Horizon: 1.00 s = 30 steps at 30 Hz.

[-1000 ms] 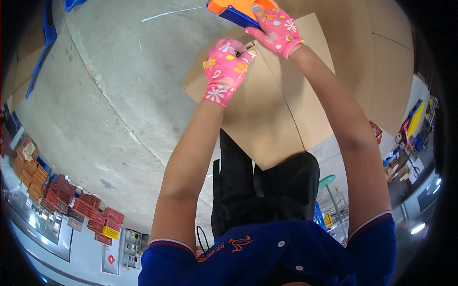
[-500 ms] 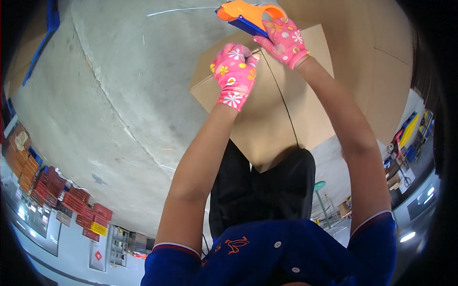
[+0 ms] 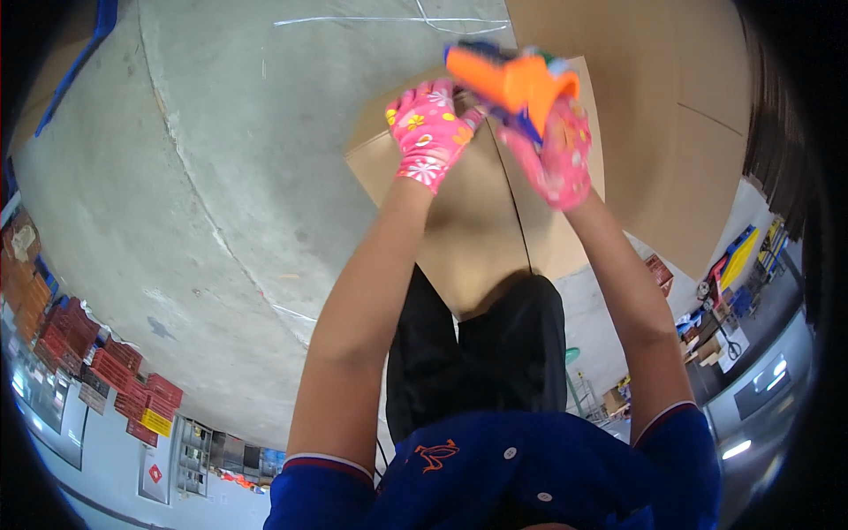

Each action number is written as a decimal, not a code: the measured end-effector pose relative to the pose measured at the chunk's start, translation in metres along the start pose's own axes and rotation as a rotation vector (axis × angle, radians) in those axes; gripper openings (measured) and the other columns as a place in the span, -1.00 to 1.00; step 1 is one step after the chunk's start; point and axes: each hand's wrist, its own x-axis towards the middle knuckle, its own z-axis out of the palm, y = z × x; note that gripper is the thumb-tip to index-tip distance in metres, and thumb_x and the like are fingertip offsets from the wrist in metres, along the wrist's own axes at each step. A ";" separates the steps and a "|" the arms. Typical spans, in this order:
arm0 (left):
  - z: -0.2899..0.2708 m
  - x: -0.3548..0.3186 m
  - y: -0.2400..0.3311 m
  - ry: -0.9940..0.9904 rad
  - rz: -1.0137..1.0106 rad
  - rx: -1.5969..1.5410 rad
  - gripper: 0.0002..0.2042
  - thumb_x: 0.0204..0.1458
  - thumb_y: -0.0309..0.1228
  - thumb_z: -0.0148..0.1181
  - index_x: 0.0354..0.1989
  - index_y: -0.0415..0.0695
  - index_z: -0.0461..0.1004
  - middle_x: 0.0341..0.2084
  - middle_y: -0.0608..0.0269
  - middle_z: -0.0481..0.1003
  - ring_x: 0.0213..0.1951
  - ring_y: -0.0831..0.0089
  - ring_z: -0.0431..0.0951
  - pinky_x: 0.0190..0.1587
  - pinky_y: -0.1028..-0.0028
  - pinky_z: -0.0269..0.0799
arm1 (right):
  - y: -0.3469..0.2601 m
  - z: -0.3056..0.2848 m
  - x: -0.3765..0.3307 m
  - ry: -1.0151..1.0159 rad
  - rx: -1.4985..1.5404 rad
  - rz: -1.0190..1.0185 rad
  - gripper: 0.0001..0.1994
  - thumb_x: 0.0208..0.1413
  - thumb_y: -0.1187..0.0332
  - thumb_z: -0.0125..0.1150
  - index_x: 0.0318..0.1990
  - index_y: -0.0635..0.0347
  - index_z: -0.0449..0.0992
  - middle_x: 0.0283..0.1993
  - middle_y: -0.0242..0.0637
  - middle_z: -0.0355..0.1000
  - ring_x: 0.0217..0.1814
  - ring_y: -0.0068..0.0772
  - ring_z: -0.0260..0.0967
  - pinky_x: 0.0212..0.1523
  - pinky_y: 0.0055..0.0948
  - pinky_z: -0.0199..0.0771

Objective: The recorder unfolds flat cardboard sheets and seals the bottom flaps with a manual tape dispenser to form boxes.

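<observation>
At far left, a blue edge (image 3: 104, 26). At left, stacked orange crates (image 3: 25, 296); just right of these, stacked red crates (image 3: 115, 371), with a yellow crate (image 3: 156, 422) at the right end. Rightward from there, grey floor (image 3: 256, 150) with a long crack; on its far part, thin white strips (image 3: 353, 19), crossing.

In the middle, left hand (image 3: 428, 128), gloved in flowered pink, laid back-up on the far end of a brown box (image 3: 468, 208), with fingers bent and thumb spread to the right. Pinching the cardboard or only pressing on it: cannot tell. Along the top of the box, from near to far, a dark line. At the near corner of the box, black trousers (image 3: 473, 371); nearer, a blue shirt (image 3: 481, 459).

Just right of the left hand, above the far end of the box, an orange-and-blue tape dispenser (image 3: 521, 84), blurred. Touching the box or apart: cannot tell. On its near right side, right hand (image 3: 561, 159), in a matching glove, closed on the dispenser, with fingers partly hidden.

At near right, a green stool (image 3: 572, 355). Farther right, a broad cardboard sheet (image 3: 654, 88), then a yellow panel (image 3: 740, 258).
</observation>
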 end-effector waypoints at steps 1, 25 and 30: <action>-0.001 -0.004 -0.006 -0.001 -0.008 0.000 -0.61 -0.15 -0.07 0.27 -0.18 -0.01 0.48 -0.29 0.28 0.49 -0.16 0.24 0.44 -0.01 0.21 0.21 | -0.010 -0.014 -0.012 -0.005 0.006 -0.002 -0.56 -0.18 0.27 0.36 -0.13 0.27 0.40 -0.22 -0.10 0.45 -0.22 0.01 0.38 -0.22 -0.11 0.32; -0.085 -0.017 -0.003 -0.592 0.386 -0.743 -0.85 0.06 -0.35 0.16 -0.28 -0.15 0.53 -0.38 0.27 0.49 -0.24 0.47 0.49 -0.19 0.47 0.40 | -0.063 -0.067 -0.077 -0.448 0.454 0.231 -0.49 -0.27 0.15 0.44 -0.20 0.30 0.46 -0.29 -0.07 0.44 -0.22 0.00 0.39 -0.17 -0.18 0.36; -0.069 0.059 -0.010 -0.542 0.144 -0.786 -0.82 0.05 -0.34 0.16 -0.24 -0.16 0.53 -0.29 0.31 0.53 -0.23 0.52 0.49 -0.19 0.52 0.39 | -0.055 -0.060 -0.034 -0.411 1.095 1.226 -0.63 -0.12 0.25 0.41 -0.19 0.28 0.50 -0.38 -0.38 0.48 -0.36 -0.60 0.36 -0.28 -0.51 0.37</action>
